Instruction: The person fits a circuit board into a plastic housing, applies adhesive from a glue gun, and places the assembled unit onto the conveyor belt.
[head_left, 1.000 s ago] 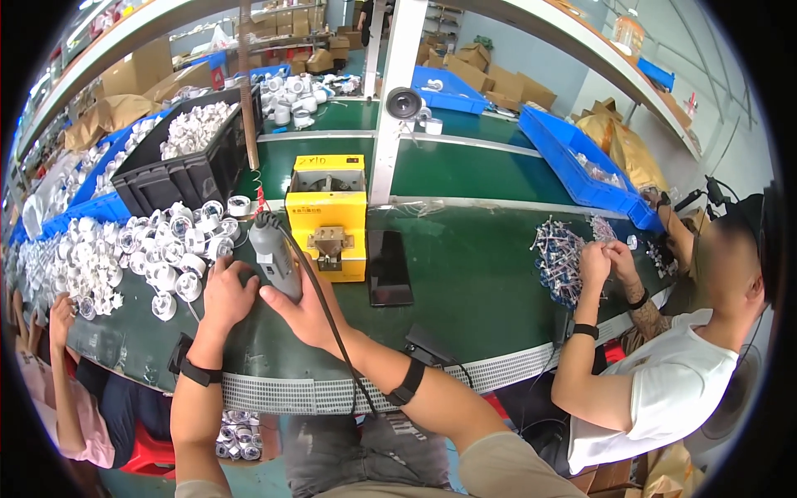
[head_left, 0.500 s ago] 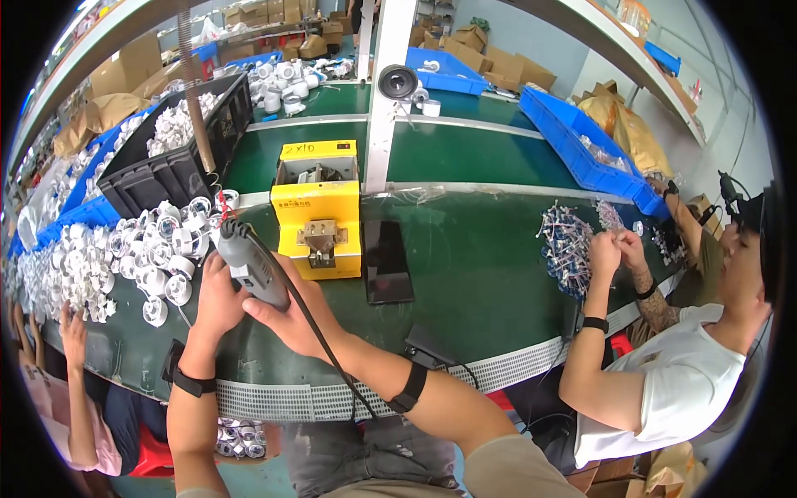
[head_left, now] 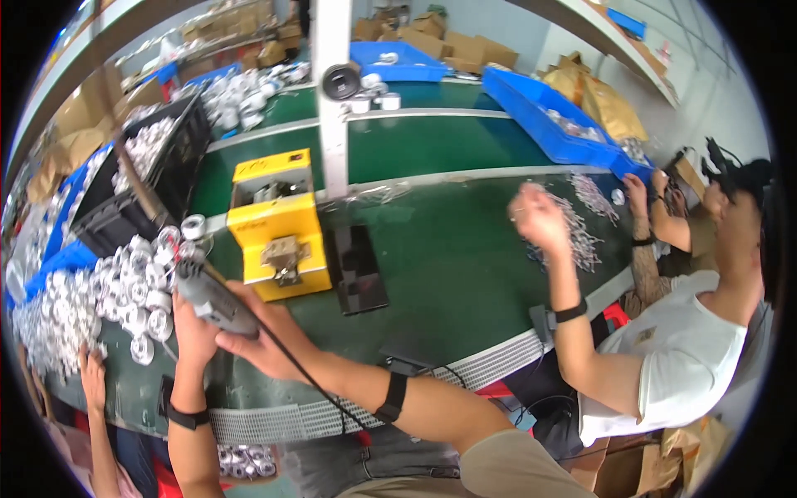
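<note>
A grey electric screwdriver (head_left: 214, 300) with a black cord slants over the near left of the table. My right hand (head_left: 270, 336) is wrapped round its body, thumb along the near side. Close against it on the left is my left hand (head_left: 193, 330), its fingers curled and partly covered by the tool; what they hold is hidden. Just beyond and left of my hands lies a heap of round white fittings (head_left: 137, 286) with silvery centres. A yellow machine (head_left: 282, 241) with a metal fixture stands right of my hands, beside a dark flat phone-like slab (head_left: 357, 270).
A black crate (head_left: 158, 195) of small white parts stands at the far left. Blue bins (head_left: 556, 133) lie across the far side. At right a co-worker's hand (head_left: 538, 217) hovers by thin wired parts (head_left: 581, 241); another person's hand (head_left: 93, 378) is at left.
The view has swung, so the table contents appear shifted left. My hands stay together on the screwdriver. The co-worker at right has parted their hands, one reaching out left over the table.
</note>
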Available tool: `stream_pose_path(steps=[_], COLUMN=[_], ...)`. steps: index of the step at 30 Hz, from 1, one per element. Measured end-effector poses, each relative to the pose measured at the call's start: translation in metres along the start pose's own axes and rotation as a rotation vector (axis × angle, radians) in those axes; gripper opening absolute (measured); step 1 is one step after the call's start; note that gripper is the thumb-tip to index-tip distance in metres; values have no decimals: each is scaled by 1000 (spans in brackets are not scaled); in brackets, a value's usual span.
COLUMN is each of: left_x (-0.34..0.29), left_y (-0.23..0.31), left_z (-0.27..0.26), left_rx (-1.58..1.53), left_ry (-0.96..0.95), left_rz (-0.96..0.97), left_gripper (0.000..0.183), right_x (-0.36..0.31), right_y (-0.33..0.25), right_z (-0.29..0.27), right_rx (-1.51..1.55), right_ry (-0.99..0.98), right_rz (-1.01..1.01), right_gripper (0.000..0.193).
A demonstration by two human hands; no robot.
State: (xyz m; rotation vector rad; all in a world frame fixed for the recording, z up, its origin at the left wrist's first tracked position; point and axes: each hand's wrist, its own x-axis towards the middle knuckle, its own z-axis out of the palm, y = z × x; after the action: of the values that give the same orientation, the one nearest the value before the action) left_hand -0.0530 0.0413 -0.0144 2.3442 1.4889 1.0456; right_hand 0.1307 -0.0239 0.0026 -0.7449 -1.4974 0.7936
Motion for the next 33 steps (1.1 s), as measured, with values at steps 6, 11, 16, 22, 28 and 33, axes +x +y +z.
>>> stream_pose_path(steps=[6,11,16,22,28,33], left_x=[-2,0,-4,-6,-7,-21], left_y=[19,51,38,61,69,86], left_z=[-5,5,1,-13,-10,20], left_rx=[-349,-472,-160,-326,-567,-1005], left_ry=[-81,21,0,-336,-740,-888], left_rz=[-50,62,265,-6,-167,-244], left_gripper=[27,17,6,9,26,14], right_x=[6,21,48,27,12,10], right_y=[-5,-16,-30,13,34,16], right_z=[-4,-33,-111,-278,-290,-214], right_rx=[139,-111,-257,-1133,-1287,-1244], right_ry=[-20,-168,397,376,135,302], right_rz=[20,-69,-140,125,433,-64], right_gripper=[63,68,33,68,51,31])
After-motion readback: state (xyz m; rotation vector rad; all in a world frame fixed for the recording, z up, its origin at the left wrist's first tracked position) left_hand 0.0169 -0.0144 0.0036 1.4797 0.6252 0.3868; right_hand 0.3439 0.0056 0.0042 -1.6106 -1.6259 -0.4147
